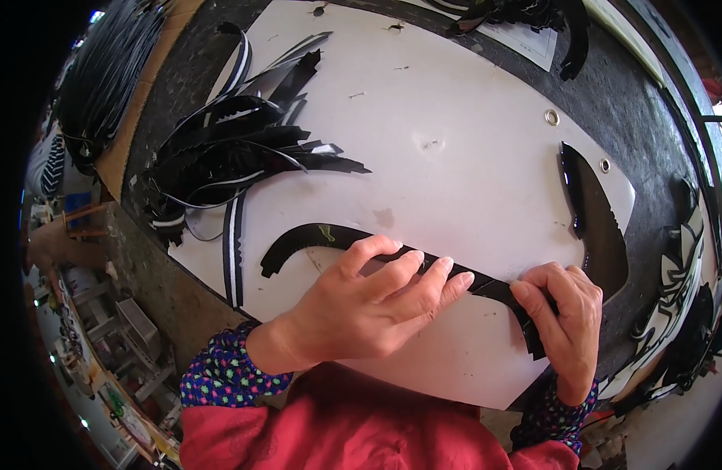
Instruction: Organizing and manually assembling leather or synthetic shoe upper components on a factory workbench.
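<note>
A curved black strip [298, 236], bent down at both ends, lies across the near part of a white sheet [455, 172]. Over its middle, my left hand [369, 305] spreads its fingers, with the fingertips resting on the strip. My right hand [564, 309] pinches the strip at its right bend between thumb and bent fingers; the fingertips there are partly hidden. Beyond my right hand rests a wide, glossy, dark curved piece [606, 235] with a notched edge. A small yellow-green mark shows near the strip's left end.
At the left, a loose pile of black notched pieces [228, 149] overhangs the sheet, beside a black-and-white striped band [233, 251]. A bundle of thin black strips [106, 86] sits by cardboard [153, 94]. More black pieces [525, 16] lie at the far edge. The sheet has metal eyelets [551, 117].
</note>
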